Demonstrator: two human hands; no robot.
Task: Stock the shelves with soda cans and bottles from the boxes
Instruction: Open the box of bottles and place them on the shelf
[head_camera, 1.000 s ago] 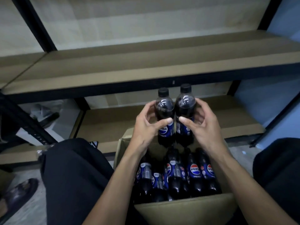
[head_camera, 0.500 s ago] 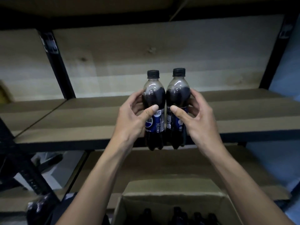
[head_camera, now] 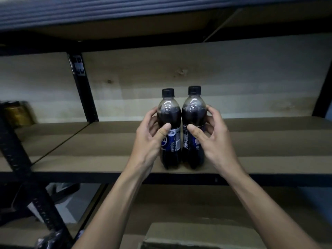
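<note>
My left hand (head_camera: 150,139) grips the left black-capped plastic cola bottle (head_camera: 169,121), my right hand (head_camera: 213,139) the right black-capped plastic cola bottle (head_camera: 194,114), upright and touching at the front edge of the brown board shelf (head_camera: 89,151); best pushed back together, level, before releasing.

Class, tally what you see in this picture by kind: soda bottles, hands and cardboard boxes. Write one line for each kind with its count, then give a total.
soda bottles: 2
hands: 2
cardboard box: 1
Total: 5
</note>
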